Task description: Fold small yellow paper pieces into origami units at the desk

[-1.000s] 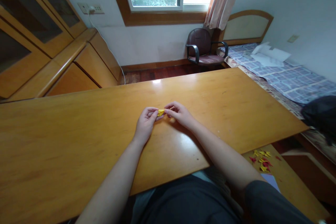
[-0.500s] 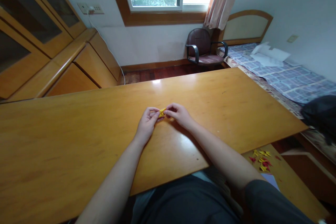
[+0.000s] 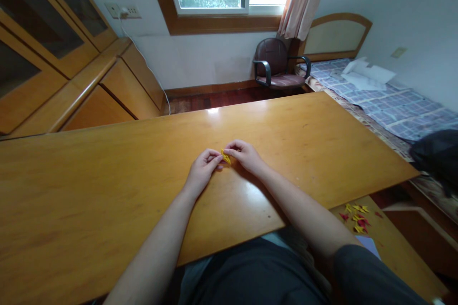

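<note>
A small folded piece of yellow paper (image 3: 225, 157) is pinched between my two hands over the middle of a long wooden table (image 3: 107, 186). My left hand (image 3: 202, 169) grips its left end with curled fingers. My right hand (image 3: 245, 155) pinches the right end between thumb and fingertips. Both forearms reach out from the near edge of the table. Much of the paper is hidden by my fingers.
Several small yellow and red folded paper pieces (image 3: 356, 217) lie on a lower wooden surface at the right, beside a white sheet (image 3: 368, 245). A brown armchair (image 3: 274, 64) stands beyond the table, a bed (image 3: 386, 100) at the right, wooden cabinets (image 3: 53, 57) at the left.
The yellow paper has turned from lying flat to tilted and more folded between my fingertips. Both hands have shifted slightly closer together.
</note>
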`<state>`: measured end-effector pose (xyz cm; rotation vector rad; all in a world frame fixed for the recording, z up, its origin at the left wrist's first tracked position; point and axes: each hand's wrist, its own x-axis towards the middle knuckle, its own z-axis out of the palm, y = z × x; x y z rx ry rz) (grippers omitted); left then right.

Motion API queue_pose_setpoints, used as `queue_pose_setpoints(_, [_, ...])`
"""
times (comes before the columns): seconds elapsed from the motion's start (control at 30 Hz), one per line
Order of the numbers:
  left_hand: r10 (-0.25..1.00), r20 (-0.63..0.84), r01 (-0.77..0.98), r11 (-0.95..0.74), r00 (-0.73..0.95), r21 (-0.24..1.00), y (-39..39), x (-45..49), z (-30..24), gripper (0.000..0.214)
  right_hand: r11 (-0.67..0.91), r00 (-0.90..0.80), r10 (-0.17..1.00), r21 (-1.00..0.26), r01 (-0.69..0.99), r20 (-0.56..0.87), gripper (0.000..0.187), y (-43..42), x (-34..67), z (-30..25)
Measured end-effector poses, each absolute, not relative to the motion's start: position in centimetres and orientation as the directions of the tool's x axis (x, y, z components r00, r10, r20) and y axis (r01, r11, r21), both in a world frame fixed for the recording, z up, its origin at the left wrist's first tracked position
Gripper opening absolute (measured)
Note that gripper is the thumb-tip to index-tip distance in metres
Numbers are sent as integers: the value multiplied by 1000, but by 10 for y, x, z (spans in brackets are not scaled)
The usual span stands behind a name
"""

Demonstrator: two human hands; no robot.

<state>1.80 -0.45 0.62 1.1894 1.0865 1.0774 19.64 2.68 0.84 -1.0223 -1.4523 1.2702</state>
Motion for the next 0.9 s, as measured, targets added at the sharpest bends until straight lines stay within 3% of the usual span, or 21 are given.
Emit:
queue_pose_setpoints(0.13, [987, -64, -32, 69, 147, 997, -5, 16, 6, 35, 117, -245, 964, -993, 24, 107, 21, 27, 196, 7])
queue_pose_setpoints(0.4, [981, -13, -173, 48, 195, 984, -9, 21, 15, 43, 64, -270, 960, -997, -38, 72, 25, 25, 195, 9])
queue_pose_setpoints(0.63, [979, -29, -149, 60, 202, 987, -8, 18, 10, 35, 18, -289, 956, -993, -120, 52, 27, 24, 194, 10])
queue_pose_setpoints(0.9, [997, 14, -178, -1, 73, 984, -4, 18, 7, 40, 0, -320, 947, -990, -139, 45, 29, 23, 194, 7])
